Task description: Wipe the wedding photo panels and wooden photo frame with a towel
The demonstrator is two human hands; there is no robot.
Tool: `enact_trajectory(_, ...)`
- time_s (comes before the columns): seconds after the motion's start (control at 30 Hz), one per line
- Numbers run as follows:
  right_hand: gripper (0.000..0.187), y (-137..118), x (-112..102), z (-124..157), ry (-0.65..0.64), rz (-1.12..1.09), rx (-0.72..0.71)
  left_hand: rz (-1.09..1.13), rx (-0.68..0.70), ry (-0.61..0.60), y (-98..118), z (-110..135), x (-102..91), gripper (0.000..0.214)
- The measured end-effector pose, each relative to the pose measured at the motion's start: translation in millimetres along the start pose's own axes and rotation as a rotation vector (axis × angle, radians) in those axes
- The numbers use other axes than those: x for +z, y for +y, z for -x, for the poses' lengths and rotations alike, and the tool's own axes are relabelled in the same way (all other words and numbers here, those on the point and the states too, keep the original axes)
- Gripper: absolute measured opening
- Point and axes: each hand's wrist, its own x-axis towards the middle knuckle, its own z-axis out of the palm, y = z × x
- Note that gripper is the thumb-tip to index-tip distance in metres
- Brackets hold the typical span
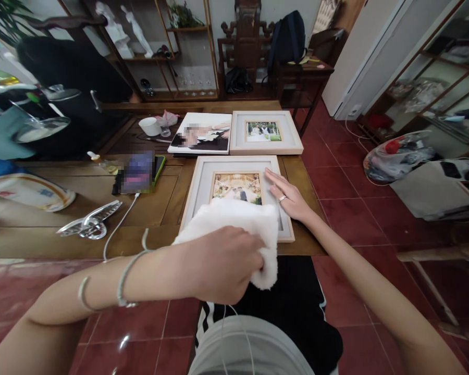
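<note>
Directly ahead of me, my left hand (pixel 229 263) grips one white cloth (pixel 236 219) over the near part of one framed photo (pixel 238 185) on the table (pixel 148 234). Right of it, my right hand (pixel 291 199) rests, fingers extended, on this frame's right side. Beyond both hands: one second framed photo (pixel 263 131) and one photo panel (pixel 200 134). Left of my left hand: one silver object (pixel 90 221), one phone (pixel 140 173), one white cable (pixel 119 226).

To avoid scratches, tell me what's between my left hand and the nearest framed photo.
The head view shows a fluffy white cloth there, in your left hand, partly hiding the framed photo.
</note>
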Motion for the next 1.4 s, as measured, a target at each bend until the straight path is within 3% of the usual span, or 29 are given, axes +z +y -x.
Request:
enact_trajectory(0.1, 0.05, 2, 0, 0, -0.019, 0.02, -0.012, 0.123, -0.109, -0.034, -30, 15, -25.6, 0.02)
enact_trajectory(0.2, 0.048, 4, -1, -1, -0.028, 0.032, -0.041, -0.069, -0.351, 0.204, -68, 20, -43.6, 0.026)
enact_trajectory(0.3, 0.046, 3, -2, -1, -0.027, 0.04, -0.078, -0.283, -0.564, 0.483, -97, 8, -47.3, 0.022)
enact_trajectory(0.37, 0.046, 2, -3, -1, -0.024, 0.047, -0.086, -0.324, -0.577, 0.584, -109, -10, -41.1, 0.021)
enact_trajectory(0.43, 0.046, 2, -3, -1, -0.031, 0.054, -0.089, -0.315, -0.484, 0.615, -116, -33, -29.1, 0.03)
enact_trajectory(0.5, 0.049, 4, -3, -1, -0.042, 0.053, -0.096, -0.306, -0.345, 0.588, -119, -59, -12.7, 0.038)
enact_trajectory(0.6, 0.055, 10, -2, -1, -0.047, 0.053, -0.108, -0.318, -0.194, 0.429, -122, -91, 15.8, 0.033)
enact_trajectory(0.73, 0.058, 15, -1, -2, -0.061, 0.072, -0.096, -0.293, -0.175, 0.344, -127, -113, 45.8, 0.034)
enact_trajectory(0.83, 0.057, 16, -1, -3, -0.077, 0.068, -0.11, -0.307, -0.198, 0.354, -129, -112, 52.5, 0.031)
enact_trajectory(1.0, 0.053, 14, -2, -3, -0.087, 0.047, -0.141, -0.395, -0.296, 0.216, -117, -84, 49.8, 0.024)
enact_trajectory(1.2, 0.058, 13, -1, -2, -0.076, 0.033, -0.127, -0.413, -0.46, 0.053, -77, -15, 45.3, 0.026)
enact_trajectory(1.3, 0.064, 12, -2, -3, -0.079, 0.012, -0.081, -0.345, -0.466, -0.002, -54, 12, 39.1, 0.027)
enact_trajectory(1.4, 0.066, 7, 0, -7, -0.063, -0.008, 0.039, -0.296, -0.445, -0.04, -35, 22, 36.5, 0.026)
